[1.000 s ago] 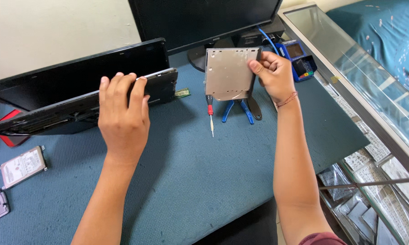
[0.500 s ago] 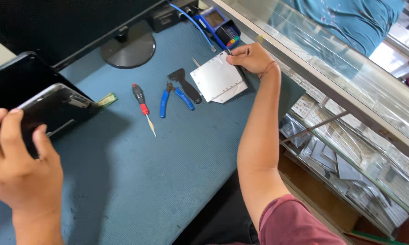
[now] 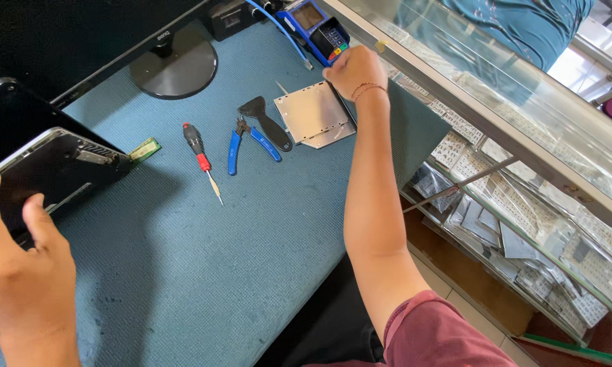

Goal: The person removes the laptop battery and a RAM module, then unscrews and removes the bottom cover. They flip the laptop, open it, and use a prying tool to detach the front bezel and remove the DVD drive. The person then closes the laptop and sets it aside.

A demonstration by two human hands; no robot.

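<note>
Nearest, the left hand (image 3: pixel 20 272) grips the edge of the black laptop (image 3: pixel 54 170), held tilted off the blue table (image 3: pixel 204 272). Farther off, the right hand (image 3: pixel 355 71), closed in a loose fist, rests on the silver drive caddy (image 3: pixel 312 121), which lies flat on the table beside the pliers (image 3: pixel 241 143), so it looks already removed and set aside.

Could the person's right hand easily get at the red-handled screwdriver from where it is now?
Probably yes. The right hand rests at the far edge of the silver metal plate, and the screwdriver lies in the open on the blue mat. Only the blue-handled pliers and black scraper lie between, flat and low.
</note>
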